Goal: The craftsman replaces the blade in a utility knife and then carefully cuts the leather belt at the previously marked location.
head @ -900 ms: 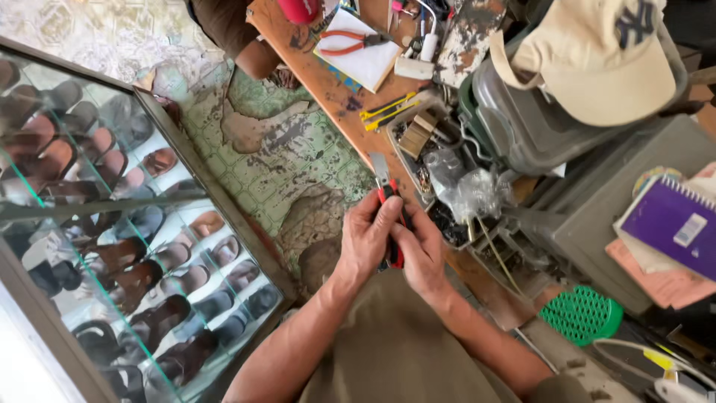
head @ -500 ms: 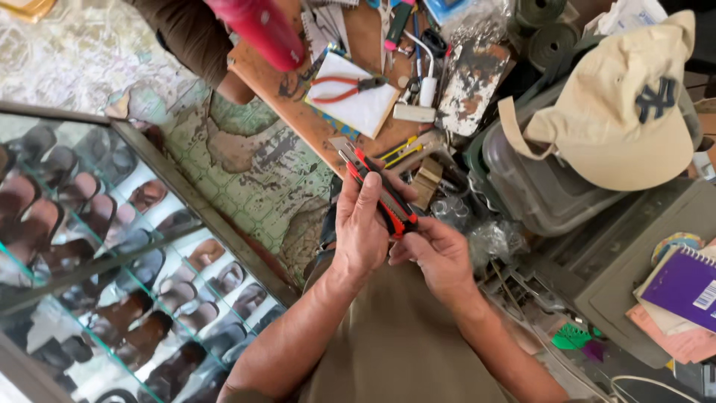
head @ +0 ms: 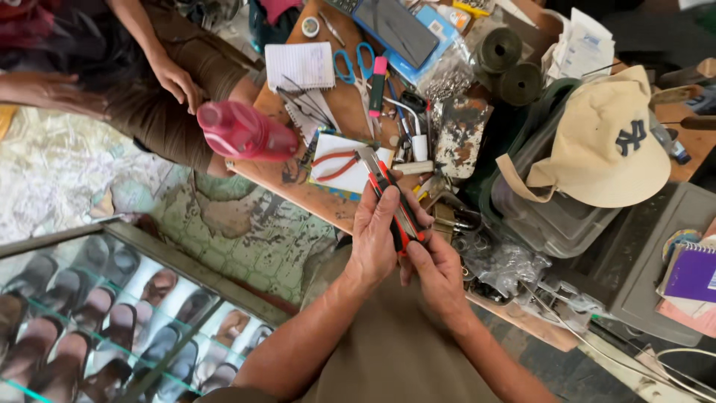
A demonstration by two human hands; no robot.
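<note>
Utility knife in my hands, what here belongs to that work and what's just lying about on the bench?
In hand:
- red and black utility knife, blade end pointing away
- left hand wrapped round its body
- right hand pinching its near end

Lying about:
- red-handled pliers on a white pad
- blue-handled scissors
- pink marker
- beige cap
- pink bottle
- purple notebook

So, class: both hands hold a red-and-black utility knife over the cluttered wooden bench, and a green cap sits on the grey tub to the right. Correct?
Not quite. The head view shows the cap is beige, not green. Otherwise right: left hand and right hand hold the red-and-black utility knife over the wooden bench, the cap on the grey tub.
</note>
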